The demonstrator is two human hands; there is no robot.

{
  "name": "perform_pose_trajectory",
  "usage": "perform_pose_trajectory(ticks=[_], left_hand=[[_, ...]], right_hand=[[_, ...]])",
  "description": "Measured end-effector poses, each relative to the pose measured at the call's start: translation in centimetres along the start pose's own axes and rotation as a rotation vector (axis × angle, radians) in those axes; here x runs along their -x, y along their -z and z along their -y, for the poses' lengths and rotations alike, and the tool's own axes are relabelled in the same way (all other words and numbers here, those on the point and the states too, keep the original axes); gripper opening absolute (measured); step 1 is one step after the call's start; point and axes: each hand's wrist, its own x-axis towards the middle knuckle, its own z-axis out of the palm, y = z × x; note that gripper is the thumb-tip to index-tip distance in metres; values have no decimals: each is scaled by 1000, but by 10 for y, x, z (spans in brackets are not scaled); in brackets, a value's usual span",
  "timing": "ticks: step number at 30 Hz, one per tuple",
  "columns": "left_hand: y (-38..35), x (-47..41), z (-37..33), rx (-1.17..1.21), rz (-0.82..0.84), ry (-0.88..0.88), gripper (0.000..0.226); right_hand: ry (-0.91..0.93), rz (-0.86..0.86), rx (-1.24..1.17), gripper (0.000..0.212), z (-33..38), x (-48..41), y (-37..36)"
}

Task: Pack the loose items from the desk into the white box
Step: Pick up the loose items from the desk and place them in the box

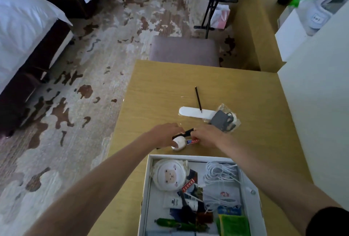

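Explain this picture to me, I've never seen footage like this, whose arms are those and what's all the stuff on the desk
There is no machine here. One wide camera sits on a person's head and looks down, so the two bare arms are that person's own.

The left hand and right hand meet over a small cluster on the wooden desk: a white rounded object, a small tube and a black strip. Whether either grip has closed is hard to tell.

Farther back lie a flat white piece, a thin black stick and a grey adapter on a clear bag.

Nearest the camera, the open white box already holds a coiled white cable, a round bear-face packet and other small packets.
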Motion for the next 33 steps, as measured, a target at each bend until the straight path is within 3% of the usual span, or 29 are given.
perform_pose_trajectory(ticks=[4,8,12,15,22,28,33], left_hand=[[-3,-24,-7,-258,70,-134,60],[-7,-38,-4,-260,64,-141,61],[-13,-40,4,-42,3,-64,54],[-14,-32,16,186,-54,-4,42],[-8,20,36,822,-352,210,30],[5,88,13,1016,-578,212,47],[-3,140,-30,979,-658,99,47]], right_hand=[[-9,66,22,31,-7,0,-9],[-59,-4,-19,33,-19,1,-14],[-113,-154,-161,23,-25,-2,-11],[-132,-167,-265,22,-24,-9,-5],[-164,-219,-476,18,-3,-13,8],[-116,-408,-830,16,26,30,29],[26,-409,-842,7,61,90,28]])
